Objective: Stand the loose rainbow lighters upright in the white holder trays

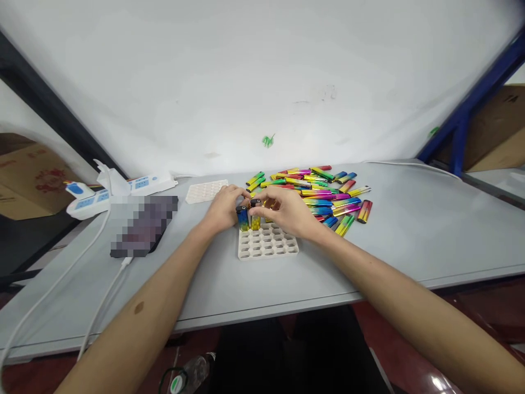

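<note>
A white slotted tray (pixel 268 249) lies on the table in front of me. At its back left, a blue-and-yellow lighter (pixel 243 220) with a black top stands upright. Beside it stands a yellow lighter (pixel 256 221), also dark-topped. My right hand (pixel 287 210) closes on this yellow lighter, thumb against its upper part and index finger behind. My left hand (pixel 225 208) is bent in at the left of the blue-and-yellow one, its fingertips close to the right hand's and partly hidden. What the left fingers pinch cannot be made out. More shiny pieces show under the right palm.
A pile of shiny multicoloured lighter bodies (pixel 320 194) spreads behind and right of the tray. A second white tray (pixel 205 190) lies back left. Further left are a phone (pixel 147 227) with a white cable and a power strip (pixel 139 184). A white wall rises behind.
</note>
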